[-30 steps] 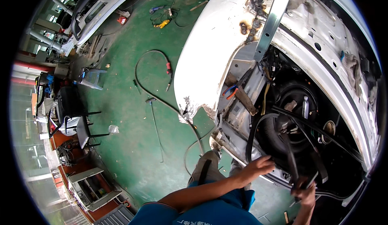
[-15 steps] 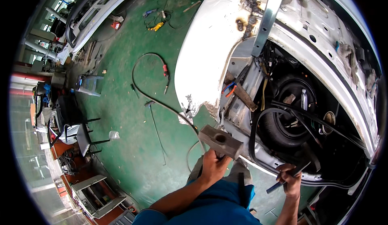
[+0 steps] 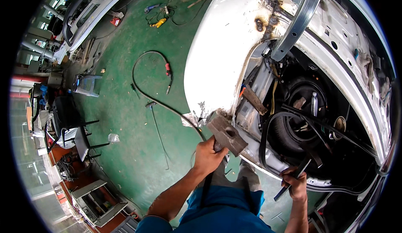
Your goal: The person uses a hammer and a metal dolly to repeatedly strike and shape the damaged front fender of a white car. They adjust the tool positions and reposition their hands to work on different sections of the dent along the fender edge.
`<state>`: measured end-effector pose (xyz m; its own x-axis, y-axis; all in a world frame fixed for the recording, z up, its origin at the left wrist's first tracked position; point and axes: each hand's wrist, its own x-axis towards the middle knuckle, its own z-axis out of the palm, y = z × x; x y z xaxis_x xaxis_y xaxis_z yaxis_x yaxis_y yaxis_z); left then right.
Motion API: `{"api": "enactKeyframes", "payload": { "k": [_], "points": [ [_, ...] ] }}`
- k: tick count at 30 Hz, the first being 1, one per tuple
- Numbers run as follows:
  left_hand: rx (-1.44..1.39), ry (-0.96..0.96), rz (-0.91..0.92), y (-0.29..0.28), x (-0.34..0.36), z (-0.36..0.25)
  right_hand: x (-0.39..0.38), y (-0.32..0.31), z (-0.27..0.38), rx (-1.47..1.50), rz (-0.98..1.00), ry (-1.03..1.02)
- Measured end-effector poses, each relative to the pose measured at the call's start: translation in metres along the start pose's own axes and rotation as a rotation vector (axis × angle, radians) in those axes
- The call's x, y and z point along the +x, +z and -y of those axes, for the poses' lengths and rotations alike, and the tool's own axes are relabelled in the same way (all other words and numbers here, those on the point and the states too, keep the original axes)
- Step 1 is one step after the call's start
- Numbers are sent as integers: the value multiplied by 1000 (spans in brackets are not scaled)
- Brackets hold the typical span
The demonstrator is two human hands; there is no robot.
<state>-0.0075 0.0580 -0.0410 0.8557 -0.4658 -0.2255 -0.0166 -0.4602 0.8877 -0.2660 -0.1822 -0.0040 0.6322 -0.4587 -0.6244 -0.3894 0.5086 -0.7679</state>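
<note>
My left hand [image 3: 210, 157] is wrapped round the handle of a sledgehammer, just below its heavy worn steel head [image 3: 227, 133]. The head is raised in front of me, by the torn lower corner of a white car body panel [image 3: 217, 44]. My right hand [image 3: 294, 183] grips a flat metal bar [image 3: 300, 169] at the rear edge of the open boot. Beyond the bar's upper end shows a dark block-like piece [image 3: 314, 157]; I cannot tell whether it belongs to the bar. A spare wheel [image 3: 289, 128] lies in the boot well.
A steel strip [image 3: 299, 24] juts over the boot opening. Loose black rubber seal [image 3: 263, 143] hangs across the boot. On the green floor lie a hose with a red grip [image 3: 168, 69], a long thin rod [image 3: 158, 134] and a yellow tool [image 3: 158, 23]. Chairs [image 3: 81, 143] stand at left.
The hammer has come slightly left, its head tilting more steeply. The bar in my right hand now stands more upright. The view has shifted, and the white panel now hides most of the orange-and-blue pliers.
</note>
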Motion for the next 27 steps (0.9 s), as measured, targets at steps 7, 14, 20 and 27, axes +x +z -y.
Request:
{"api": "enactKeyframes", "payload": {
  "k": [7, 14, 20, 27],
  "points": [
    [75, 47, 148, -14, -2, 8, 11, 19, 8, -55, 4, 61],
    [218, 8, 188, -23, -1, 3, 1, 25, 28, -205, 73, 23],
    [-116, -142, 279, -36, -50, -4, 4, 32, 12, 8, 370, 59],
    [195, -78, 105, -75, -58, -61, 10, 84, -21, -50, 252, -251]
  ]
}}
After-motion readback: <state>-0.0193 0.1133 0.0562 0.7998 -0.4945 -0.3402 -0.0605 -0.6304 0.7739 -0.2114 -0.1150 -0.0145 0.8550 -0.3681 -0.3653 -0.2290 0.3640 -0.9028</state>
